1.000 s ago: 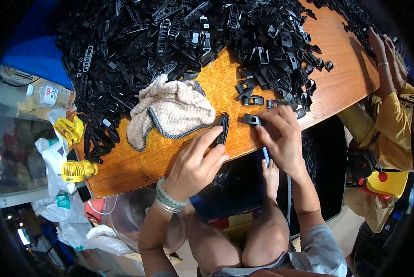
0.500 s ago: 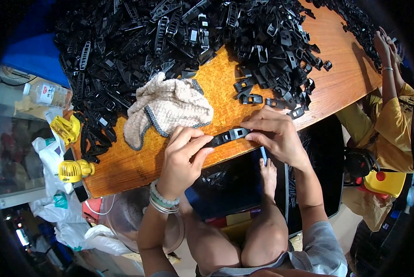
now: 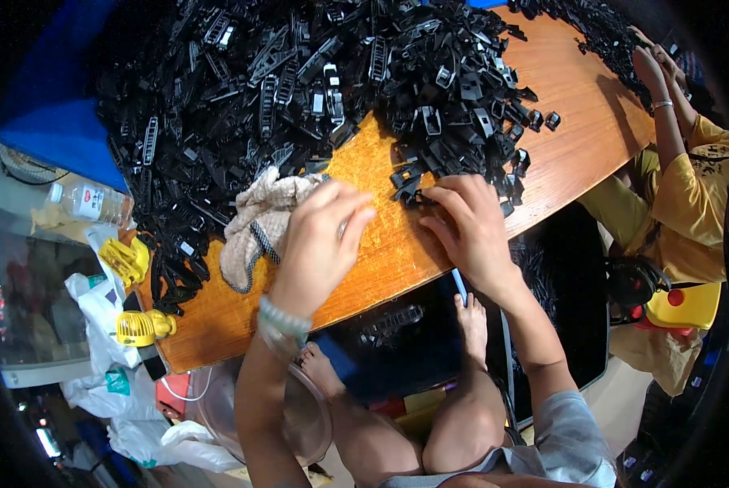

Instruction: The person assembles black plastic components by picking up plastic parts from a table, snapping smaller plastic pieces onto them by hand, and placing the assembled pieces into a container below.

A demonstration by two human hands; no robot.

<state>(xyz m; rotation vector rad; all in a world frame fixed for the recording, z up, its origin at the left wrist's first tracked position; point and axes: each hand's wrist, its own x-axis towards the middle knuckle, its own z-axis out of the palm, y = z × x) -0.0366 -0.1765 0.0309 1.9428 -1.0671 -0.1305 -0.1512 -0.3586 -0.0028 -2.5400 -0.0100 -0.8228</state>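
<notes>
My left hand [image 3: 319, 248] is raised over the orange wooden table [image 3: 275, 325] beside a beige cloth [image 3: 242, 236], thumb and fingers apart with nothing between them. My right hand [image 3: 472, 232] hovers at the near edge of a heap of small black plastic clip-like parts [image 3: 470, 106], its thumb and fingertips apart. Some parts near its fingertips are partly hidden. Below the table's front edge, a blurred long black slotted plastic piece [image 3: 393, 324] shows over a dark blue-black area above my feet.
A large pile of long black slotted parts [image 3: 218, 114] covers the far left. A small yellow fan [image 3: 145, 327], a plastic bottle [image 3: 96, 203] and white bags [image 3: 120, 398] lie at the left. At the right sits a person in a yellow shirt [image 3: 694, 215], near a yellow stool [image 3: 683, 305].
Both hands have let go of the black piece held between them. A blurred black piece now shows below the table edge. My right hand has moved to the parts heap; my left hand has lifted.
</notes>
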